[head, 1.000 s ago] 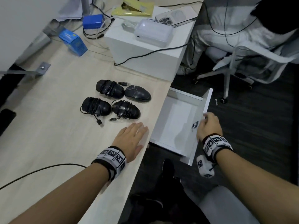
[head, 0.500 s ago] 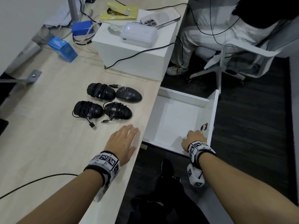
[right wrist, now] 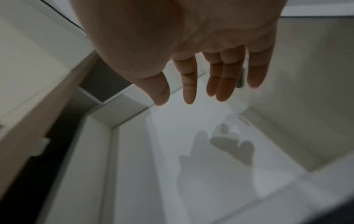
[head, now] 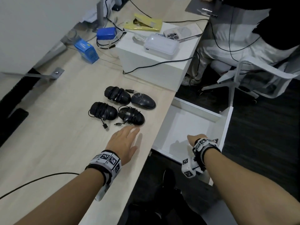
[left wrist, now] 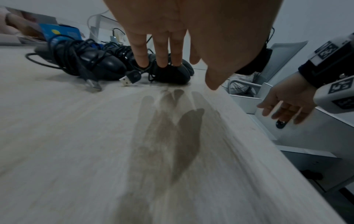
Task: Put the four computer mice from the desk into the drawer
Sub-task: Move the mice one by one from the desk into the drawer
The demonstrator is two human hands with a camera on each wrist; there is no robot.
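Observation:
Several black computer mice lie in a cluster on the light wooden desk [head: 48, 143]. Three have cables wound round them: far left [head: 117, 95], near left [head: 103, 110], near right [head: 131, 115]; a fourth [head: 143, 101] lies bare at the far right. My left hand [head: 125, 140] hovers flat and open over the desk, its fingertips [left wrist: 161, 60] at the near right mouse [left wrist: 172, 74]. The white drawer [head: 196, 111] stands pulled out beside the desk, with nothing in it. My right hand [head: 194, 138] hangs open over the drawer, fingers [right wrist: 220, 81] straight, holding nothing.
A white box [head: 154, 65] with a white device, phone and black cable stands behind the mice. Blue boxes [head: 87, 51] and yellow packaging [head: 144, 23] lie further back. A seated person [head: 243, 38] on a white chair [head: 259, 75] is beyond the drawer. A black cable [head: 40, 177] crosses the near desk.
The drawer has come further out. My right hand left the drawer front and now hangs open over its inside. My left hand slid forward toward the nearest mouse.

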